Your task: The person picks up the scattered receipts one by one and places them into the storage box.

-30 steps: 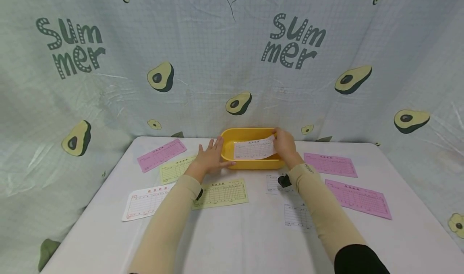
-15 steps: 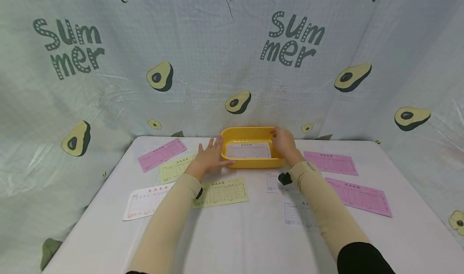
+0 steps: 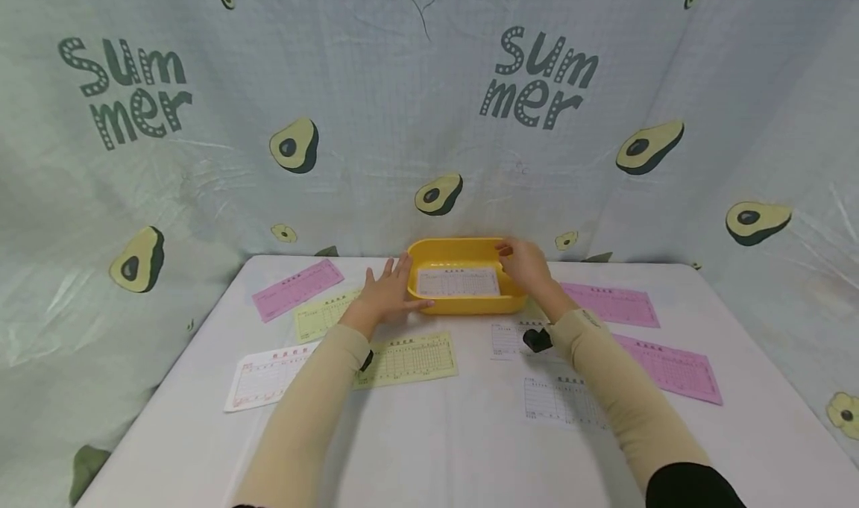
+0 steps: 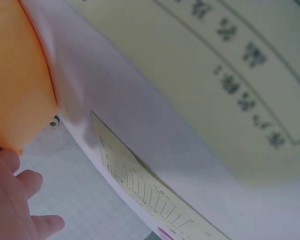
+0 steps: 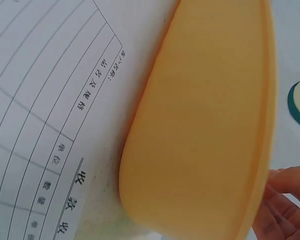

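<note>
A yellow plastic tray [image 3: 470,306] stands at the back of the white table, and a white printed receipt slip [image 3: 458,282] lies flat inside it. My left hand [image 3: 385,299] rests at the tray's left end with fingers spread and the thumb along the front. In the left wrist view, the left fingertips [image 4: 32,182] show beside the tray wall [image 4: 20,70]. Over the tray's right end is my right hand [image 3: 529,269], its fingers loosely bent with no paper between them. The right wrist view has that hand [image 5: 285,205] at the rim, partly behind the tray.
Left of the tray lie a pink slip [image 3: 298,290], two yellow slips [image 3: 325,315] and a white red-printed slip [image 3: 268,377]. White slips [image 3: 553,400] lie in front at the right, with two pink slips [image 3: 611,304] farther right. A printed curtain [image 3: 376,83] hangs behind.
The right hand has let go of the white receipt slip, which has dropped flat into the tray. The right fingers have shifted slightly left over the tray; the left hand has stayed put.
</note>
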Action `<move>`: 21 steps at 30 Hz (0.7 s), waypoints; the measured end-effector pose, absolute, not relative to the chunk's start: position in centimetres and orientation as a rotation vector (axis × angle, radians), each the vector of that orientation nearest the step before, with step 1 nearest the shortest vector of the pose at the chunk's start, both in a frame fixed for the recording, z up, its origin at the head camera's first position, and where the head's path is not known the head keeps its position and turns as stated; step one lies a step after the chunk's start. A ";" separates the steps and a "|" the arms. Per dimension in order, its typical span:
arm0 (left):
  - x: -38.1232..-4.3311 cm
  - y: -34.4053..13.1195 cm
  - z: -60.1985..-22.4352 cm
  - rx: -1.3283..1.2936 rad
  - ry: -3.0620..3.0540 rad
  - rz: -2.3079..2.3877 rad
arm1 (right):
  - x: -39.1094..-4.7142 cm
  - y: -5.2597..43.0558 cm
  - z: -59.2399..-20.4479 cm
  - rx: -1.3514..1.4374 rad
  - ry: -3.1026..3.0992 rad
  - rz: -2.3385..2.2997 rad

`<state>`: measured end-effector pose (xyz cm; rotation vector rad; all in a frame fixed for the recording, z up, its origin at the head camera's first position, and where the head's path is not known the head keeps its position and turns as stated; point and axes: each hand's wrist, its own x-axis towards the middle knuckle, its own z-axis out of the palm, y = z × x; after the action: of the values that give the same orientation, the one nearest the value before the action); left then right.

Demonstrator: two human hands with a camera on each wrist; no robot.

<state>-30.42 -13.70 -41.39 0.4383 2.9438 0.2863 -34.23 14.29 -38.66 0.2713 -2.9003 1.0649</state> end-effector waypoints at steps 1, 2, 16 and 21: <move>-30.4 -13.7 -41.4 0.438 2.942 0.288 | -34.1 14.4 -38.6 0.276 -2.891 1.083; -30.3 -13.7 -41.5 0.437 2.939 0.293 | -33.9 14.5 -38.6 0.285 -2.883 1.098; -30.5 -13.6 -41.3 0.424 2.931 0.272 | -31.5 15.7 -37.8 0.401 -2.787 1.199; -30.4 -13.7 -41.3 0.431 2.934 0.279 | -30.4 15.9 -37.7 0.425 -2.780 1.255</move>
<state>-30.40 -13.70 -41.34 0.4315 2.9341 0.2795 -30.41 15.86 -37.69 0.4253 -2.7797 1.2548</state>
